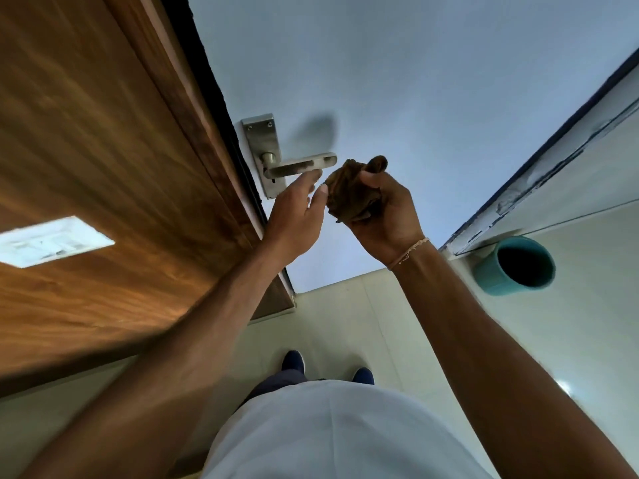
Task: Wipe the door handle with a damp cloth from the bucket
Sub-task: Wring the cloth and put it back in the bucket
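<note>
A brushed-metal lever door handle [304,165] on its long backplate [262,140] sits on the pale blue door. A bunched brown cloth [349,193] is held in my right hand [383,216], just right of and below the lever's free end. My left hand [297,209] reaches up under the lever with fingers spread, its fingertips close to the lever and its thumb touching the cloth. The teal bucket [515,266] stands on the floor at the right, against the wall.
A wooden door frame and wood panel [103,150] fill the left side, with a white switch plate [52,242] on it. Pale floor tiles [345,323] lie below. My two blue shoes [293,361] stand close to the door.
</note>
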